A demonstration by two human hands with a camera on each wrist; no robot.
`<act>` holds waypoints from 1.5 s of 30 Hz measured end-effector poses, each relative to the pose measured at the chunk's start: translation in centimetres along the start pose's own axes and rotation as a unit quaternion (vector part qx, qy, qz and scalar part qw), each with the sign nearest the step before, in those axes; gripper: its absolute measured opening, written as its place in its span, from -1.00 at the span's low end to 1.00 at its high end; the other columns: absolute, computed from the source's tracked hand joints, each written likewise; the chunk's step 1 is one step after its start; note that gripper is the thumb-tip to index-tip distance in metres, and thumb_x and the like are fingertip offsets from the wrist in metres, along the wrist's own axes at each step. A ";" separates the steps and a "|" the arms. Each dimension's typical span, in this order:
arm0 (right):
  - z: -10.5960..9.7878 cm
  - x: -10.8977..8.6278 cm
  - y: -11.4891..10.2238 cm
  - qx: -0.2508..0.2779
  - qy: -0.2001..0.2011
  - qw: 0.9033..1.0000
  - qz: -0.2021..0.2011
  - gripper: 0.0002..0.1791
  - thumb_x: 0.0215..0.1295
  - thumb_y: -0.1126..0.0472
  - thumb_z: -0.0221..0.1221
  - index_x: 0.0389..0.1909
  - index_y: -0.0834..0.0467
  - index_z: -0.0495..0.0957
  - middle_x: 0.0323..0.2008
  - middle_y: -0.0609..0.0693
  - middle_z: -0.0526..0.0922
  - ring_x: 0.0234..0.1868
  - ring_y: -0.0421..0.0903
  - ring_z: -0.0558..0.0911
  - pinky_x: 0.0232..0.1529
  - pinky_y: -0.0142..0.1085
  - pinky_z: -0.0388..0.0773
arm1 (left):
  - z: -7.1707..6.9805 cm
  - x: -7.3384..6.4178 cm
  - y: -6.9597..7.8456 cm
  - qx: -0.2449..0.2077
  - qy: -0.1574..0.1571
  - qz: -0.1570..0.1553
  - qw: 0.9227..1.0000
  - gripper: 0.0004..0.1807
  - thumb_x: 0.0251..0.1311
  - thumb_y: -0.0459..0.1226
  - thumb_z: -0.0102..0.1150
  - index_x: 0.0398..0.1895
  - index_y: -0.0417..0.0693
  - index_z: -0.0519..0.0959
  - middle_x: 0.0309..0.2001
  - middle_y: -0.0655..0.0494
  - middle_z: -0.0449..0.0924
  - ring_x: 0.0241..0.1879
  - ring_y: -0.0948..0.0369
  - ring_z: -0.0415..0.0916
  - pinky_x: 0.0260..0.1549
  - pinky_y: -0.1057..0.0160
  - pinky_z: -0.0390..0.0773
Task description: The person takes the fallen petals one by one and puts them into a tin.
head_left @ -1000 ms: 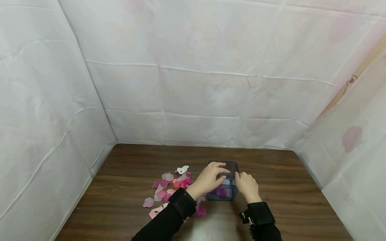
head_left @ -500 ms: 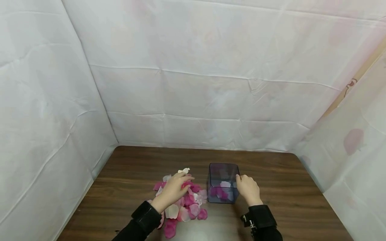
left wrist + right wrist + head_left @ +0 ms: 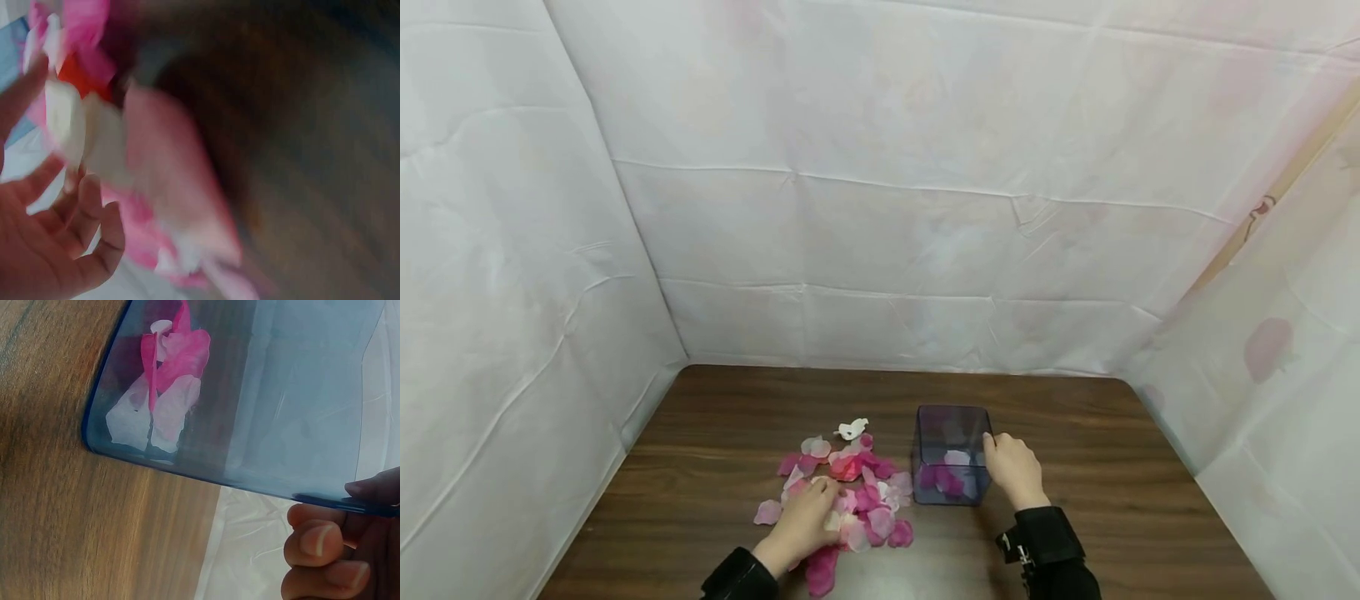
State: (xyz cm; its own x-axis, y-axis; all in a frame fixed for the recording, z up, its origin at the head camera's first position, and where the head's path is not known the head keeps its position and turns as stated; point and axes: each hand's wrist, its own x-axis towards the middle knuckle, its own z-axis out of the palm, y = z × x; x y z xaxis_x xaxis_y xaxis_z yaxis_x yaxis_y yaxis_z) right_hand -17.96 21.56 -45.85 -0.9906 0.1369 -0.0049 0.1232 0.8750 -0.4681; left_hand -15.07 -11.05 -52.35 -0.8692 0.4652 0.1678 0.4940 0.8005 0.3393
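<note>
In the head view, my left hand [image 3: 808, 510] is at the near left of a spread of pink, white and red artificial petals [image 3: 868, 497]. The left wrist view has its thumb and loosely bent fingers apart beside cream petals [image 3: 65, 115], with a large pink petal [image 3: 169, 162] just beyond. My right hand [image 3: 1017, 469] pinches the right wall of a clear bluish box [image 3: 952, 423], thumb on one side and curled fingers on the other. Several magenta and pale petals [image 3: 181, 362] lie in the bottom of the box, which stands upright on the table.
A small white bird-shaped piece [image 3: 852, 428] lies behind the petals. The brown wooden table [image 3: 1075, 433] is bordered by white cloth walls [image 3: 880, 225] at the back and both sides.
My left hand has moved from above the box leftward and toward me to the near side of the petals. The right hand stays at the box wall.
</note>
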 end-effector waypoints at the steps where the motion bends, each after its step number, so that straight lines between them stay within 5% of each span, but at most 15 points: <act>1: 0.0 0.0 -0.1 0.002 -0.002 1.000 0.001 -0.53 0.43 0.09 -0.19 -0.71 0.14 0.32 -0.65 0.06 0.43 -0.56 -0.02 0.48 -0.52 -0.22 0.26 | 0.3 0.1 0.0 0.000 0.007 -0.002 1.000 -0.51 -0.26 -0.17 0.49 -0.20 -0.05 0.52 -0.28 0.11 0.51 -0.26 0.12 0.50 -0.36 0.16 0.48; 6: 0.0 -0.2 -0.3 0.004 -0.006 1.000 -0.001 -0.53 0.42 0.09 -0.19 -0.69 0.15 0.36 -0.64 0.05 0.45 -0.54 -0.01 0.50 -0.52 -0.22 0.28 | 0.7 1.1 0.3 -0.012 0.067 -0.003 0.998 -0.79 -0.11 -0.41 0.34 -0.37 -0.06 0.57 -0.43 0.16 0.54 -0.40 0.22 0.50 -0.44 0.27 0.46; 11: 0.0 -0.2 -0.3 0.006 -0.007 1.000 0.002 -0.53 0.43 0.10 -0.19 -0.71 0.14 0.33 -0.67 0.05 0.40 -0.56 -0.03 0.47 -0.52 -0.22 0.27 | 0.0 2.4 0.9 -0.041 0.091 -0.008 0.995 -0.94 0.00 -0.41 0.29 -0.47 -0.08 0.64 -0.46 0.16 0.63 -0.41 0.22 0.56 -0.39 0.28 0.52; 23: -0.2 0.1 -0.4 0.004 -0.008 1.000 -0.002 -0.52 0.42 0.10 -0.20 -0.72 0.14 0.35 -0.66 0.05 0.44 -0.57 -0.04 0.47 -0.54 -0.23 0.27 | -1.8 4.1 1.8 -0.008 0.153 -0.007 0.988 -0.95 0.05 -0.29 0.31 -0.50 -0.08 0.69 -0.35 0.14 0.51 -0.33 0.21 0.50 -0.39 0.29 0.53; 37: -0.1 0.3 -0.6 -0.001 -0.008 1.000 -0.010 -0.52 0.42 0.09 -0.19 -0.70 0.17 0.40 -0.59 0.10 0.54 -0.51 0.03 0.55 -0.52 -0.13 0.36 | -5.3 7.3 4.3 -0.074 0.115 -0.009 0.991 -0.90 0.20 -0.38 0.15 -0.23 -0.14 0.59 -0.28 0.01 0.67 -0.32 0.16 0.63 -0.36 0.27 0.60; 45: -0.4 0.0 -0.5 0.014 -0.023 1.000 0.000 -0.52 0.45 0.08 -0.22 -0.73 0.10 0.21 -0.71 -0.03 0.21 -0.64 -0.08 0.31 -0.56 -0.29 0.17 | -5.4 10.0 7.2 -0.100 0.126 -0.016 0.987 -0.87 0.20 -0.46 0.05 -0.27 -0.11 0.55 -0.30 0.00 0.59 -0.46 0.21 0.48 -0.49 0.31 0.47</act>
State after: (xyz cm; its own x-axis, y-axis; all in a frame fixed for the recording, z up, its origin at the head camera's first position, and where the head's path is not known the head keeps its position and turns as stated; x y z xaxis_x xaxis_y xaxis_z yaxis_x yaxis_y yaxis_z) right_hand -18.01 21.29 -45.28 -0.9923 0.1155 -0.0451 0.1227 0.8616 -0.4925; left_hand -20.32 -2.68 -43.28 -0.8750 0.3122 0.3699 0.4735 0.7111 0.5198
